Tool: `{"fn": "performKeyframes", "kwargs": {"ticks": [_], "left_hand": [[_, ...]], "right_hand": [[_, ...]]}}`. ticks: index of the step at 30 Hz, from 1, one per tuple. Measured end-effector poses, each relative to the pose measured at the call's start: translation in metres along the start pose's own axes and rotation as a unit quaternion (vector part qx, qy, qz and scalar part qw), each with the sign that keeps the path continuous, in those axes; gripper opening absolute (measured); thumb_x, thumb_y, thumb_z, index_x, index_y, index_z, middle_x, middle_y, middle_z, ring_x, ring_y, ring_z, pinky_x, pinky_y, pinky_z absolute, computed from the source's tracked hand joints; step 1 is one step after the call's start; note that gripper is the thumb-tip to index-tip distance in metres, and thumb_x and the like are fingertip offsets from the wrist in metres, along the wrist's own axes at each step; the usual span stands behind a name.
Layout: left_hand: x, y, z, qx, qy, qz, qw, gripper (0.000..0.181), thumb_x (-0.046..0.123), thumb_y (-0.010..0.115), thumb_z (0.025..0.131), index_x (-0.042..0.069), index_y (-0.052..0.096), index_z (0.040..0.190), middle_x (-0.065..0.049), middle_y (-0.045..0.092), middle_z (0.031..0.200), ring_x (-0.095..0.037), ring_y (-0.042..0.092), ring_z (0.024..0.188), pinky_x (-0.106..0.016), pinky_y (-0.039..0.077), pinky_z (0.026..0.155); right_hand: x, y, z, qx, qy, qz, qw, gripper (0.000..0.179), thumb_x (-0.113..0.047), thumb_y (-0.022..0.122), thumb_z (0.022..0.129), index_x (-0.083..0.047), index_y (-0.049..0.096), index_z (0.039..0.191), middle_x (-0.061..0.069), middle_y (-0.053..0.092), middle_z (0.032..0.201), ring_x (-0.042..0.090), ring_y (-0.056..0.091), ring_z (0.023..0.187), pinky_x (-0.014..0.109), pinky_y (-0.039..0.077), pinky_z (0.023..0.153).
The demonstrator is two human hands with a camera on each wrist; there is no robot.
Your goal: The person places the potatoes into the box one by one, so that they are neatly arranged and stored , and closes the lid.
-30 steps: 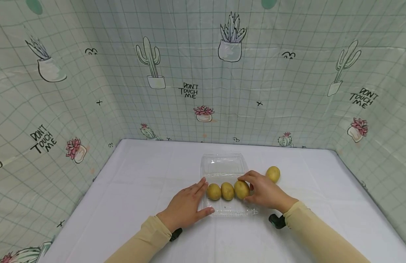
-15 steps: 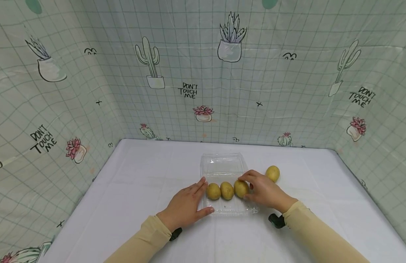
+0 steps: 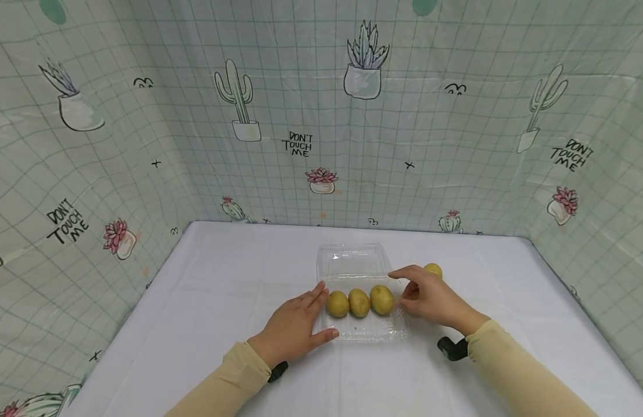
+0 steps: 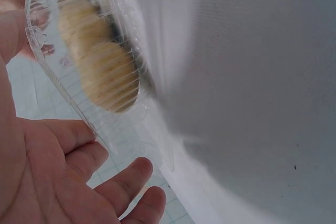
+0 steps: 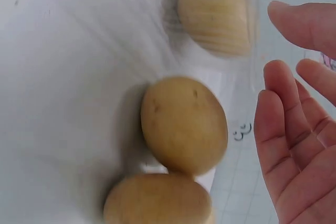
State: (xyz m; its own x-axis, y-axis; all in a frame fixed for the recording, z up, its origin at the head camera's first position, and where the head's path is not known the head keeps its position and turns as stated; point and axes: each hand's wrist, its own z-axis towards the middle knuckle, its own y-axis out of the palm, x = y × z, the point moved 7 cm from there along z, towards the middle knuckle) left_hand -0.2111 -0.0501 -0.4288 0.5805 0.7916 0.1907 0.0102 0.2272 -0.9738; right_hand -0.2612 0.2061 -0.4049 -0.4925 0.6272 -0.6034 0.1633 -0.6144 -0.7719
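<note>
A clear plastic clamshell box [image 3: 370, 333] lies with its lid [image 3: 354, 260] folded back. Inside, three potatoes sit in a row: the left potato [image 3: 337, 304], the middle potato [image 3: 359, 303] and the right potato [image 3: 382, 300]. My left hand [image 3: 295, 327] rests against the box's left edge, fingers extended and thumb at the front corner. Just right of the box, my right hand [image 3: 430, 298] holds nothing, its thumb and fingers apart. Beyond it, a loose potato [image 3: 433, 270] is partly hidden. The right wrist view shows two potatoes outside the box, one [image 5: 184, 124] beside another [image 5: 157, 200].
The white-covered table [image 3: 238, 260] is enclosed by a grid-patterned cloth [image 3: 269, 191] with cactus drawings at the back and sides. A dark wrist device [image 3: 452, 348] sits under the right wrist, and another [image 3: 278, 372] under the left.
My right hand has let go of the right potato in the box and moved a little to the right, now covering part of the loose potato. My left hand stays where it was.
</note>
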Motion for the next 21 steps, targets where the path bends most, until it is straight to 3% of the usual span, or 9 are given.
{"fn": "performKeyframes", "kwargs": {"ticks": [5,9,12,16,21], "left_hand": [[0.000,0.000,0.000,0.001,0.000,0.000,1.0000,0.080,0.059,0.053,0.097,0.001,0.041,0.151,-0.014,0.031,0.159,-0.030,0.045,0.136,-0.044,0.042,0.106],[0.000,0.000,0.000,0.000,0.000,-0.001,1.0000,0.081,0.059,0.053,0.097,0.001,0.041,0.151,-0.014,0.031,0.159,-0.029,0.044,0.136,-0.044,0.042,0.106],[-0.001,0.001,0.000,-0.001,-0.001,-0.001,1.0000,0.081,0.060,0.053,0.097,0.001,0.040,0.151,-0.014,0.030,0.160,-0.029,0.044,0.137,-0.044,0.042,0.106],[-0.001,0.000,0.000,0.001,0.000,-0.001,1.0000,0.081,0.060,0.053,0.097,0.001,0.041,0.151,-0.014,0.031,0.159,-0.029,0.044,0.136,-0.044,0.042,0.106],[0.000,-0.001,0.000,0.002,0.003,0.000,1.0000,0.081,0.060,0.052,0.097,0.000,0.041,0.151,-0.015,0.031,0.159,-0.029,0.044,0.137,-0.044,0.042,0.106]], "right_hand": [[0.011,-0.015,-0.009,0.019,0.026,-0.008,0.9994,0.054,-0.005,0.082,0.081,-0.008,0.063,0.131,0.008,0.064,0.109,0.015,0.058,0.088,0.029,0.054,0.072],[0.018,-0.028,-0.020,0.035,0.033,-0.012,0.9987,0.054,-0.006,0.083,0.082,-0.007,0.062,0.131,0.010,0.062,0.122,0.014,0.061,0.085,0.029,0.054,0.071],[0.026,-0.036,-0.029,0.047,0.049,-0.013,0.9976,0.053,-0.008,0.082,0.083,-0.005,0.062,0.131,0.012,0.062,0.120,0.014,0.062,0.084,0.028,0.054,0.067],[0.041,-0.042,-0.041,0.053,0.072,-0.015,0.9959,0.051,-0.012,0.081,0.084,-0.002,0.061,0.131,0.013,0.064,0.115,0.012,0.062,0.082,0.027,0.052,0.063],[0.060,-0.042,-0.056,0.047,0.106,-0.013,0.9932,0.053,-0.014,0.080,0.085,-0.003,0.060,0.133,0.014,0.062,0.124,0.010,0.062,0.082,0.027,0.051,0.064]]}}
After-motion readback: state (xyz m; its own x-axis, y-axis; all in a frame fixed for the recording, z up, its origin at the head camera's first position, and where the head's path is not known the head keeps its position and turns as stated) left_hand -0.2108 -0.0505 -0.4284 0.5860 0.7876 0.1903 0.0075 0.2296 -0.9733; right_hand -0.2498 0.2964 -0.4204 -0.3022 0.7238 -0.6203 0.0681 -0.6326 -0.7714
